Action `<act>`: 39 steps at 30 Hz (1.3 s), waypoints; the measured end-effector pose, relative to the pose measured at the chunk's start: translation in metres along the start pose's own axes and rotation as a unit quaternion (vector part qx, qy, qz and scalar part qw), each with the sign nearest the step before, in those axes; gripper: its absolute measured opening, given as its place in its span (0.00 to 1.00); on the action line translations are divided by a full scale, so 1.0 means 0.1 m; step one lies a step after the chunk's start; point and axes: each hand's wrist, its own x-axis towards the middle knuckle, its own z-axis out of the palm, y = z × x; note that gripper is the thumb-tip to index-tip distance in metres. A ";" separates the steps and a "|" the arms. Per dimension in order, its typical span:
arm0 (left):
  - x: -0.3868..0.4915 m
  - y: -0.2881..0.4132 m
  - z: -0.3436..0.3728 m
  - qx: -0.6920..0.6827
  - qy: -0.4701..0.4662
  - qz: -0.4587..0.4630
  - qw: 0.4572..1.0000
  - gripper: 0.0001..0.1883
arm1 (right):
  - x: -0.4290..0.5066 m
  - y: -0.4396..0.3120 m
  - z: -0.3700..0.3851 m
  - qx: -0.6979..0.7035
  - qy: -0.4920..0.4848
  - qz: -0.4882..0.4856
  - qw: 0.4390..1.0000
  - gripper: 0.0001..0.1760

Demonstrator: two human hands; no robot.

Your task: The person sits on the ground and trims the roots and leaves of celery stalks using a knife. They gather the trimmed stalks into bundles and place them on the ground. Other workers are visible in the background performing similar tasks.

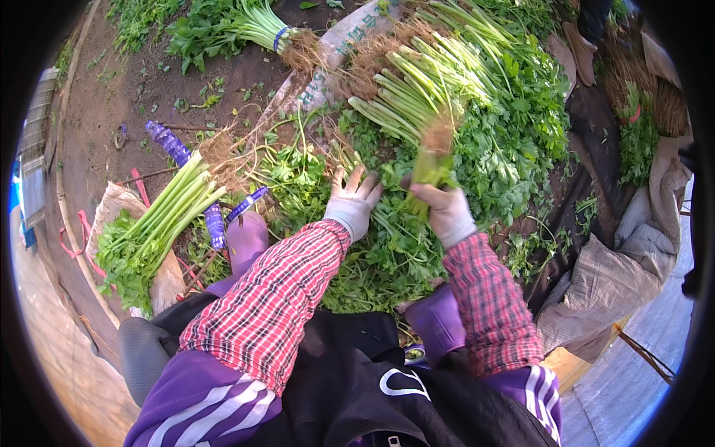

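My left hand (353, 202), in a soiled white glove with bare fingertips, lies palm down with its fingers spread over loose celery leaves (385, 229). Just beyond its fingertips are the pale stalk bases of celery (345, 155). My right hand (444, 209), gloved the same way, grips a celery plant (430, 167) by its green stalks. That plant is blurred, its brown root end pointing away from me. Beyond it lies a big heap of celery (416, 92), with roots to the left and leaves to the right.
Left of me, a celery bunch (167, 201) rests on a stand wrapped in purple tape (215, 226). A bunch tied with blue tape (251, 31) lies on the soil at the back. Purple boots (438, 321) flank the leaves. Crumpled cloth (609, 285) lies right; another person's shoe (581, 53) shows behind.
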 end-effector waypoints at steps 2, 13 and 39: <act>0.01 0.04 0.02 0.025 -0.024 -0.010 0.999 0.35 | -0.28 -0.30 -0.10 -0.009 -0.019 -0.016 1.000 0.26; 0.10 -0.01 0.05 -0.005 -0.026 -0.034 0.999 0.39 | -2.64 -1.76 -0.50 0.128 0.071 -0.277 0.950 0.27; -3.37 1.20 -1.98 -0.697 0.230 0.326 0.596 0.30 | -3.10 -0.89 1.75 -0.204 0.151 -0.451 0.856 0.33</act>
